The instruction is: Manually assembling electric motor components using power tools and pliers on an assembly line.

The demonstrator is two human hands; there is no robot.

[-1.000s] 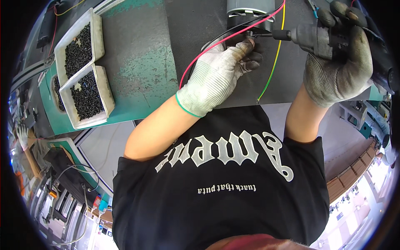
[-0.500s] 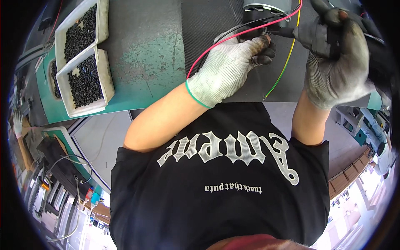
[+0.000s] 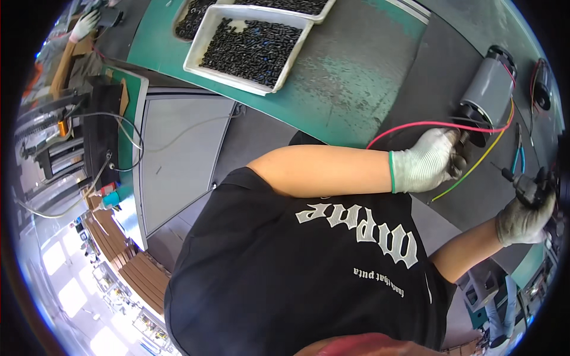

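Observation:
A grey cylindrical motor (image 3: 488,89) lies on the dark mat at the right, its black end facing me. My left hand (image 3: 430,160), in a white glove with dark fingertips, has its fingers closed at the shaft on that end; the fingers hide part of it. A red wire (image 3: 409,125) and a yellow-green wire (image 3: 475,169) run from the motor past this hand. Farther right, my gloved right hand (image 3: 525,221) is wrapped round a black power screwdriver (image 3: 530,188). Its thin bit points left, apart from the motor.
Blue-handled pliers (image 3: 519,155) lie between the motor and the screwdriver. A second dark round part (image 3: 541,84) with wires sits at the far right. White trays (image 3: 237,85) of small black pieces stand on the green table (image 3: 332,113). Another person's gloved hand (image 3: 86,25) shows far left.
The view has turned, so the trays and motor appear farther right. My right hand has drawn the screwdriver away from the motor's shaft end, to the right. My left hand stays at that end.

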